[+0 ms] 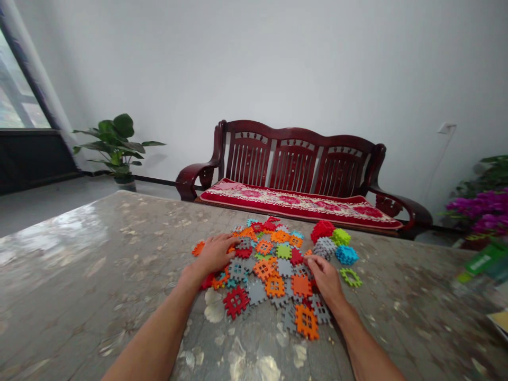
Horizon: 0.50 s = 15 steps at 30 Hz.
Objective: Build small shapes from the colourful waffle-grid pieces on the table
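Observation:
A loose pile of plastic interlocking tiles with notched edges, in orange, red, grey, blue and green, is spread on the table. My left hand (216, 252) lies over the pile's left side, fingers stretched out across several tiles, partly covering them. At the right edge of the pile, the fingers of my right hand (324, 272) are pinched together. A small bit of an orange tile (308, 253) shows at those fingertips; most of it is hidden. Closer to me lie an orange window tile (307, 321) and a dark red one (236, 302).
Right of the pile stand grouped tiles: red (322, 229), lime green (341, 236), grey (324, 247) and blue (347, 255). A green frame tile (351, 277) lies nearby. A wooden bench (296, 166) is behind the table (130, 248). Purple flowers (482, 211) stand at far right.

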Available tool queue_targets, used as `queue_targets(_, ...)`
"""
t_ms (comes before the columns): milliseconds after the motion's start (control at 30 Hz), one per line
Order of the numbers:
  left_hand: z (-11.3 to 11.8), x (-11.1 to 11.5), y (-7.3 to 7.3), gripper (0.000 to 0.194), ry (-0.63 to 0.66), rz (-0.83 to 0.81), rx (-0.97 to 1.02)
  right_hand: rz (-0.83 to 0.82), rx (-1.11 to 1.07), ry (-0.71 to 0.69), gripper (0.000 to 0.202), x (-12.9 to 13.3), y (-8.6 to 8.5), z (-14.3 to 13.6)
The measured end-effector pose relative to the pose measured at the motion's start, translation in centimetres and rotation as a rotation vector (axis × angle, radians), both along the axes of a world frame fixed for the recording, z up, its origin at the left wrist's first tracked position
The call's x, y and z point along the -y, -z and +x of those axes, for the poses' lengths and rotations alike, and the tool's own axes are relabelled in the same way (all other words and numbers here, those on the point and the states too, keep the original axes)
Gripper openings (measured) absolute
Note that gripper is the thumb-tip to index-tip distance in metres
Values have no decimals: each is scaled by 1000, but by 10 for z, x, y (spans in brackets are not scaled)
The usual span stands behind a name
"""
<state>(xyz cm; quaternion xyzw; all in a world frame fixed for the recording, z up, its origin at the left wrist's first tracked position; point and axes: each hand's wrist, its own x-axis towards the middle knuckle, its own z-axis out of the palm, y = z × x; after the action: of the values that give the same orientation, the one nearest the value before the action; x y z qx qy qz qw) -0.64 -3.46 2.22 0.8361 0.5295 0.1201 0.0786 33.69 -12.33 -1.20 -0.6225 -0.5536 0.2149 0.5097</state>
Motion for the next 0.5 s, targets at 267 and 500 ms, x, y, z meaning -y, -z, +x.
queue_targets(267, -6, 2, -8, 41, -166, -20, -44, 61, 531, -226, 32, 9, -20, -18)
queue_targets(500, 29, 20, -18, 42, 168, 24, 83, -96, 603, -264, 44, 10, -17, -27)
